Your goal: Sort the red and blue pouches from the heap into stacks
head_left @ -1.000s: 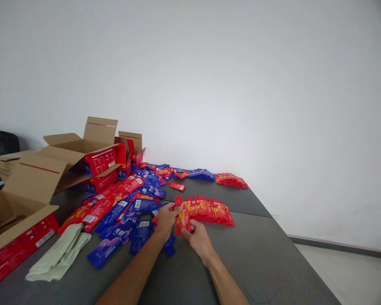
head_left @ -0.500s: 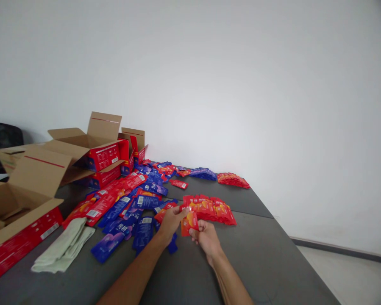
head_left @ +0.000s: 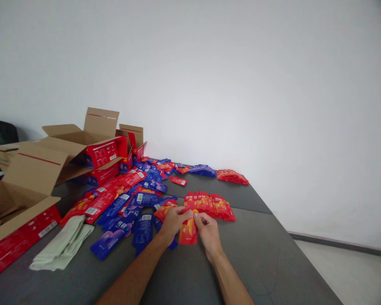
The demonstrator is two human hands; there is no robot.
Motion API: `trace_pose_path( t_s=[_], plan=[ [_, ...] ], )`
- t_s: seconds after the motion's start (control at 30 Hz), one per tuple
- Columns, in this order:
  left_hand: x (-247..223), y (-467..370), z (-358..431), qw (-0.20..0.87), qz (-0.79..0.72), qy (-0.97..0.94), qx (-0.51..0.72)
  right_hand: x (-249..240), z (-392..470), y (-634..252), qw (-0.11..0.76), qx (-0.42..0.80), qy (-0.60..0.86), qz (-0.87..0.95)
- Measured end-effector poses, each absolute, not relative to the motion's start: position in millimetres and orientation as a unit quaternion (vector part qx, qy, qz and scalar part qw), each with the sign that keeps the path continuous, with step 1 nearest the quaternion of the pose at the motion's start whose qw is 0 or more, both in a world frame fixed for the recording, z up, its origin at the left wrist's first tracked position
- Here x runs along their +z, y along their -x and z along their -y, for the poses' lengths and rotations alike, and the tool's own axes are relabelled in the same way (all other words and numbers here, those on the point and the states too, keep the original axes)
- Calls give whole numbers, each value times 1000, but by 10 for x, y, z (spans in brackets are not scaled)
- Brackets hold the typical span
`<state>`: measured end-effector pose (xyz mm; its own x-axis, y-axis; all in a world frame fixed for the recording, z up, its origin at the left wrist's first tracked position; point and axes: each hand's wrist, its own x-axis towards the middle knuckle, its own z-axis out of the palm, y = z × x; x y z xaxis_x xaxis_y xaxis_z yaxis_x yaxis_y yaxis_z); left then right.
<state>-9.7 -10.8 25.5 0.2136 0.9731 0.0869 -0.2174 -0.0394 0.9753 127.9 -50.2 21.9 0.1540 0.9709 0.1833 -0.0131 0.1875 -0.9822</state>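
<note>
A red sachet with an orange print (head_left: 188,233) hangs upright between my two hands, just in front of a row of red sachets (head_left: 207,205) that overlap on the dark table. My left hand (head_left: 172,224) pinches its upper left edge between thumb and fingers. On the upper right edge, my right hand (head_left: 207,231) is closed with thumb against fingertips. The sachet's top end is partly covered by my fingers. Left of my left hand lie loose blue sachets (head_left: 143,231) mixed with red ones.
Open cardboard boxes with red sides (head_left: 25,237) stand along the left. A folded pale cloth (head_left: 61,245) lies before them. Farther back are a stack of blue sachets (head_left: 203,170), another red stack (head_left: 232,176) and a single red sachet (head_left: 178,181). A white wall (head_left: 257,84) rises behind the table.
My right hand has moved up from the sachet's lower right side to its upper edge. The sachet now shows more of its lower part. The view has shifted slightly.
</note>
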Motion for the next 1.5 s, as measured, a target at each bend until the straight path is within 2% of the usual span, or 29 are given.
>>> trace_pose_path(
  t_s=[0.2,0.57,0.83,0.97,1.17,1.37,1.5],
  plan=[
    [245,139,63,512,-409,-554,514,185,507,-1253,590,456,456,487],
    [275,48,135,634,-369,-448,512,195,498,-1199,618,538,395,416],
    [290,50,138,510,-425,-529,529,215,494,-1282,578,434,483,494],
    [285,48,139,527,-435,-503,530,231,495,-1287,576,411,505,495],
    [203,32,112,524,-451,-468,551,255,532,-1217,581,447,462,499],
    [215,82,79,546,-443,-429,567,287,557,-1278,525,484,464,524],
    [240,73,93,591,-437,-444,513,231,502,-1372,566,456,478,493]
  ],
)
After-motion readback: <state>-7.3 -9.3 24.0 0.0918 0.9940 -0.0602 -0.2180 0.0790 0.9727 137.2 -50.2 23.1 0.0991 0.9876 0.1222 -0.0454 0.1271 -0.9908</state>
